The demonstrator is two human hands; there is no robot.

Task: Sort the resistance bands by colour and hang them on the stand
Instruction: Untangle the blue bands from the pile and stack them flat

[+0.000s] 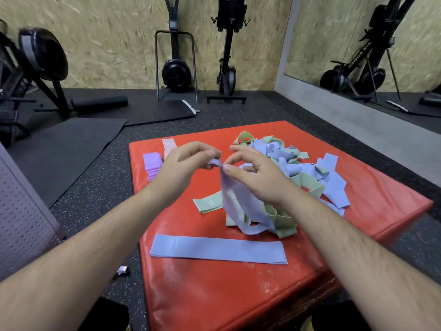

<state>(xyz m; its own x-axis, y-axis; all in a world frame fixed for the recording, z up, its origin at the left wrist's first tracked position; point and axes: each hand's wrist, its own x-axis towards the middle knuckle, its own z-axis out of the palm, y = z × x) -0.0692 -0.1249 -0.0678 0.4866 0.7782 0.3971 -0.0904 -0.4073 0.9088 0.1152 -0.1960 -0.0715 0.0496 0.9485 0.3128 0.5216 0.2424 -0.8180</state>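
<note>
Head view: left hand [183, 163] and right hand [259, 174] pinch one blue band [235, 201], lower end hidden in pile [298, 170].

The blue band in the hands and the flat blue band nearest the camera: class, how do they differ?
The held band hangs twisted, pinched by left hand and right hand; the flat band lies smooth, untouched. The held band trails into the pile; the flat band lies apart. Both blue.
</note>
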